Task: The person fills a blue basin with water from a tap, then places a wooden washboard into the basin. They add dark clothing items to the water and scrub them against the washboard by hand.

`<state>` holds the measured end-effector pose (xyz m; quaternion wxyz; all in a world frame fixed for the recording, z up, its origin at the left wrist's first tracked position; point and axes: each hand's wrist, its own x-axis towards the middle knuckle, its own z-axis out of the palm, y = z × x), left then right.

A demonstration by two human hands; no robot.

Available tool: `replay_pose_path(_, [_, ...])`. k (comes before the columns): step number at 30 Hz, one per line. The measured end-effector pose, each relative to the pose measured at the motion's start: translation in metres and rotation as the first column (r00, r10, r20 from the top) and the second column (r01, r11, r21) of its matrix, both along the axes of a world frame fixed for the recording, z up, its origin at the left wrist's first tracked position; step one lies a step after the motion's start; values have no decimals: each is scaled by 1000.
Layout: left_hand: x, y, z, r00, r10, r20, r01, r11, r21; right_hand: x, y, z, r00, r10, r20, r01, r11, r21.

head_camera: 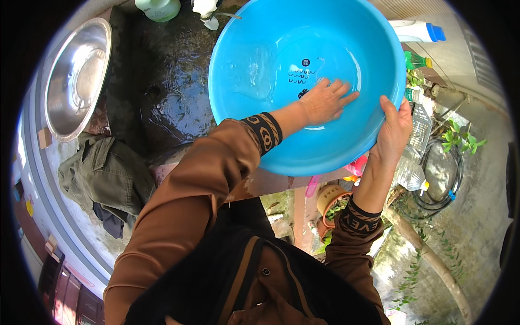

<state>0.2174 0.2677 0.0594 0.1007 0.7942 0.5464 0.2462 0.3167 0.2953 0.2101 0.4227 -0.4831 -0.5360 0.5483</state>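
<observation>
A large blue plastic basin [252, 97] tilts over the edge of a dark, wet sink [162, 81]. Clear water [254, 75] lies in its left part. My left hand [327, 101] is inside the basin, palm down with fingers spread, over or against the bottom beside black printed marks; it is slightly blurred, so contact is hard to tell. At the basin's right rim, my right hand [394, 130] grips the edge, thumb on the inner side and fingers outside.
A steel basin [77, 81] stands left of the sink, above a heap of olive-green cloth [107, 174]. A tap [207, 12] and a green bottle [158, 9] are at the back. Rightward are a white bottle with a blue cap [416, 31], a coiled hose [455, 178] and a plant pot [331, 199].
</observation>
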Motion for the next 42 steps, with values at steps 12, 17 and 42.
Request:
replay_pose_path(12, [-103,-9,-97,931,364,5,-341,878,-337,3,-13,8,994,73,-87,-80,994,-75])
replay_pose_path(17, [-140,-50,-115,945,158,-285,-305,737,-602,-8,-17,9,999,39,-3,-39,998,-39])
replay_pose_path(42, [-230,-147,11,631,773,64,-742,626,-238,-49,-92,102,677,-186,712,-586,448,675])
